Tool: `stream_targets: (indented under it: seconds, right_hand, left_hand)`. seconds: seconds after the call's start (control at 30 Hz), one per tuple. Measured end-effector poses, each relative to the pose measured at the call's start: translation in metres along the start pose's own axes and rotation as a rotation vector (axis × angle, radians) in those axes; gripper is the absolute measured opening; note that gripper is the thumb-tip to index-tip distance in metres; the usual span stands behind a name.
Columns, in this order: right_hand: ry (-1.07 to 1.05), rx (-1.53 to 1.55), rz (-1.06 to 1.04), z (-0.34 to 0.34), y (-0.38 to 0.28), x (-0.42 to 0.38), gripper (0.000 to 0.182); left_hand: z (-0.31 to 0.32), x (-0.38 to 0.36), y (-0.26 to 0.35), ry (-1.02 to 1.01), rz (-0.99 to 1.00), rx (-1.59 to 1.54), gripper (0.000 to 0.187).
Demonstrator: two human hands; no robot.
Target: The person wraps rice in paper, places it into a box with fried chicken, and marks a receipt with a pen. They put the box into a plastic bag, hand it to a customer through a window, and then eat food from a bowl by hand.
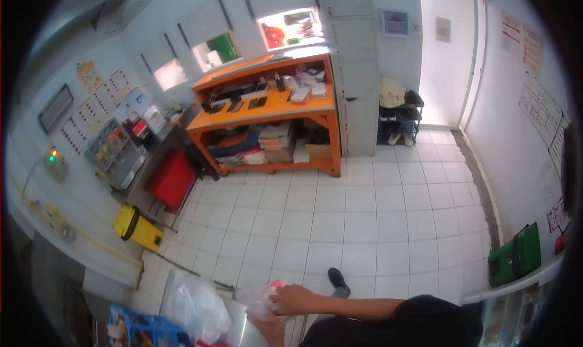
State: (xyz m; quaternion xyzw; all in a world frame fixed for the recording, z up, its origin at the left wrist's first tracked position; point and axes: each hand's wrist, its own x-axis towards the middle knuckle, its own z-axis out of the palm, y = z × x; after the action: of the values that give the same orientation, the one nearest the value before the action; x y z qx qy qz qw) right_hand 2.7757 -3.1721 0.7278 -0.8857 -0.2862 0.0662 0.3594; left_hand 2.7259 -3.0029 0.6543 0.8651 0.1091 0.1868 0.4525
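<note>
Clear plastic wrapping (262,307) is being gripped near the frame's bottom: the right hand (294,299) is closing over its top, the left hand (270,329) seemingly pinching beneath. Unwrapping looks barely begun; a crumpled bag (194,307) is lying beside a blue crate (143,329).

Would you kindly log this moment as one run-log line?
right hand: grips small packet | left hand: beneath packet, grip unclear | beside: clear plastic bag, blue crate

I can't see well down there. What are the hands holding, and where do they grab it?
Both hands, right hand and left hand, grip a small crinkly clear plastic bag at its top edge. What's inside cannot be told.
</note>
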Motion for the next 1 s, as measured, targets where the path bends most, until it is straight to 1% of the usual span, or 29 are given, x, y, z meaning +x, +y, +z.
stream_targets:
  seconds: [0.03, 0.07, 0.1, 0.13, 0.17, 0.2, 0.27, 0.3, 0.33, 0.37, 0.4, 0.43, 0.47, 0.5, 0.53, 0.57, 0.6, 0.63, 0.67, 0.7, 0.73, 0.77, 0.8, 0.83, 0.87, 0.9, 0.93, 0.97, 1.0]
  right_hand:
    - [0.026, -0.047, 0.043, -0.018, 0.036, 0.006, 0.038]
    - [0.046, -0.086, 0.094, -0.034, 0.065, 0.012, 0.038]
    - [0.174, -0.074, 0.109, -0.052, 0.085, 0.018, 0.036]
    - [0.295, -0.102, 0.119, -0.086, 0.117, 0.022, 0.034]
    - [0.401, -0.099, 0.132, -0.105, 0.136, 0.022, 0.032]
    - [0.393, -0.039, 0.235, -0.129, 0.156, 0.023, 0.031]
    - [0.396, 0.094, 0.408, -0.182, 0.195, 0.040, 0.027]
    - [0.471, -0.059, 0.340, -0.204, 0.209, 0.048, 0.027]
    - [0.552, -0.216, 0.263, -0.225, 0.224, 0.057, 0.027]
    - [0.588, -0.295, 0.222, -0.241, 0.246, 0.067, 0.027]
    - [0.590, -0.299, 0.231, -0.255, 0.265, 0.083, 0.025]
    - [0.587, -0.302, 0.246, -0.265, 0.282, 0.097, 0.023]
    - [0.579, -0.306, 0.261, -0.273, 0.302, 0.113, 0.022]
    - [0.562, -0.215, 0.358, -0.275, 0.330, 0.134, 0.023]
    - [0.451, -0.174, 0.488, -0.287, 0.362, 0.158, 0.026]
    - [0.333, -0.127, 0.616, -0.297, 0.392, 0.183, 0.031]
    - [0.197, -0.064, 0.745, -0.297, 0.417, 0.205, 0.036]
    - [0.294, -0.032, 0.705, -0.300, 0.446, 0.229, 0.045]
    - [0.343, -0.098, 0.599, -0.315, 0.489, 0.260, 0.045]
    - [0.380, -0.127, 0.502, -0.312, 0.512, 0.285, 0.044]
    - [0.290, -0.027, 0.600, -0.348, 0.514, 0.315, 0.042]
    - [0.339, -0.061, 0.573, -0.370, 0.538, 0.348, 0.041]
    - [0.347, -0.058, 0.605, -0.394, 0.557, 0.382, 0.040]
    - [0.431, -0.005, 0.589, -0.424, 0.570, 0.413, 0.039]
    - [0.490, -0.032, 0.630, -0.446, 0.592, 0.446, 0.040]
    - [0.490, -0.082, 0.601, -0.466, 0.623, 0.478, 0.041]
    - [0.464, -0.098, 0.646, -0.494, 0.638, 0.507, 0.043]
    - [0.582, -0.104, 0.591, -0.499, 0.680, 0.535, 0.043]
    - [0.629, -0.036, 0.650, -0.518, 0.693, 0.560, 0.042]
  left_hand:
    - [0.034, 0.019, 0.013, -0.091, 0.079, 0.066, 0.064]
    - [0.061, 0.038, 0.026, -0.207, 0.138, -0.032, 0.057]
    - [0.084, 0.065, 0.068, -0.330, 0.193, -0.130, 0.052]
    - [0.125, 0.094, 0.116, -0.439, 0.248, -0.265, 0.046]
    - [0.146, 0.118, 0.151, -0.525, 0.268, -0.245, 0.037]
    - [0.167, 0.141, 0.180, -0.609, 0.291, -0.222, 0.028]
    - [0.221, 0.190, 0.212, -0.736, 0.500, -0.165, 0.024]
    - [0.242, 0.215, 0.219, -0.789, 0.614, -0.121, 0.023]
    - [0.260, 0.236, 0.227, -0.797, 0.677, -0.114, 0.023]
    - [0.284, 0.257, 0.238, -0.801, 0.746, -0.113, 0.023]
    - [0.309, 0.279, 0.245, -0.808, 0.812, -0.116, 0.023]
    - [0.331, 0.300, 0.243, -0.835, 0.836, -0.122, 0.029]
    - [0.350, 0.318, 0.242, -0.889, 0.679, -0.186, 0.032]
    - [0.368, 0.334, 0.244, -0.934, 0.519, -0.253, 0.036]
    - [0.384, 0.351, 0.245, -0.973, 0.352, -0.319, 0.039]
    - [0.397, 0.369, 0.241, -0.974, 0.175, -0.424, 0.052]
    - [0.408, 0.383, 0.220, -0.944, 0.125, -0.405, 0.053]
    - [0.428, 0.401, 0.193, -0.909, 0.082, -0.397, 0.054]
    - [0.457, 0.431, 0.180, -0.861, 0.057, -0.401, 0.054]
    - [0.465, 0.453, 0.167, -0.835, -0.015, -0.234, 0.050]
    - [0.469, 0.465, 0.124, -0.790, -0.105, -0.200, 0.046]
    - [0.491, 0.482, 0.071, -0.731, -0.177, -0.192, 0.043]
    - [0.493, 0.487, 0.013, -0.651, -0.272, -0.122, 0.036]
    - [0.492, 0.478, -0.060, -0.515, -0.505, -0.373, 0.036]
    - [0.482, 0.483, -0.101, -0.500, -0.607, -0.201, 0.036]
    - [0.467, 0.477, -0.128, -0.566, -0.625, 0.092, 0.036]
    - [0.455, 0.471, -0.147, -0.698, -0.575, 0.380, 0.036]
    - [0.446, 0.465, -0.155, -0.836, -0.523, 0.568, 0.036]
    - [0.443, 0.466, -0.157, -0.911, -0.539, 0.626, 0.035]
